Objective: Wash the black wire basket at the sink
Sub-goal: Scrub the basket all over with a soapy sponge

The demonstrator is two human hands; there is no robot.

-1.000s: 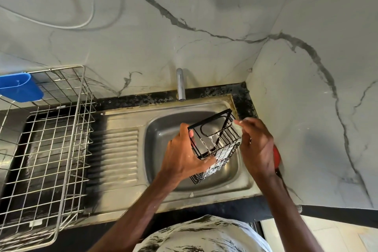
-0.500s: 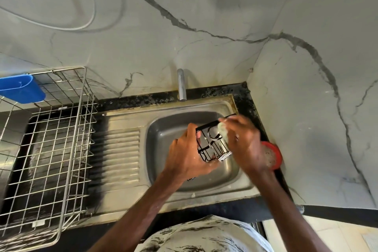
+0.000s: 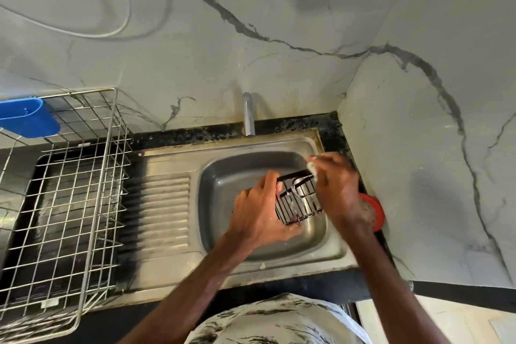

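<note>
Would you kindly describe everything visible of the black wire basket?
The black wire basket is a box of thin dark wire with a grid wall and a flat bar along its top edge; it looks like coated metal, with pale streaks, perhaps suds. It is tilted, held above the sink basin. The left hand grips its left side; the right hand presses a pale pad to its upper right corner.
</note>
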